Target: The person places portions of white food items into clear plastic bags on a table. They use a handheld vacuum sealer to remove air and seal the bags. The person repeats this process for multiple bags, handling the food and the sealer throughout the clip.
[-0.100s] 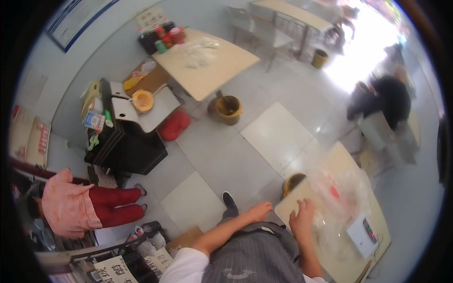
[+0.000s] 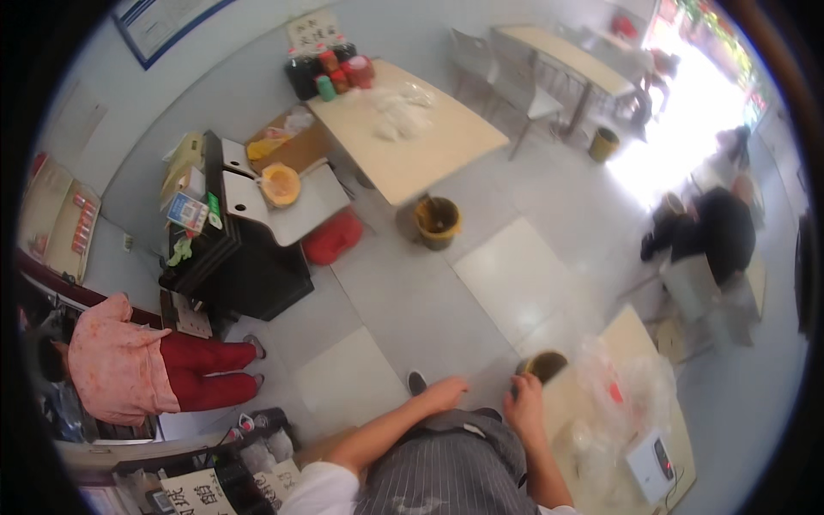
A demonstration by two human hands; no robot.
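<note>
My left hand [image 2: 445, 394] is in front of my waist, its fingers curled in, and I see nothing in it. My right hand [image 2: 524, 407] is at the left edge of the near pale table [image 2: 558, 409], beside a bin [image 2: 546, 367] with a yellow rim. Its fingers are partly bent and apart; a small dark patch shows beside the fingertips, too blurred to name. Clear plastic bags [image 2: 620, 390] with a red mark lie on that table, nearest to my right hand. Beside them sits a white scale-like device [image 2: 650, 466] with a dark display panel.
A person in a pink top [image 2: 120, 360] stands at the left. Ahead is another table [image 2: 463, 137] with bags and bottles; a bin [image 2: 439, 225] stands below it. A black cabinet [image 2: 249, 270] stands left. A seated person in dark clothes [image 2: 721, 227] is at the right.
The room has shifted in the picture as my head moved. My right hand has drawn back from over the near table to its edge, and my left hand has moved slightly left.
</note>
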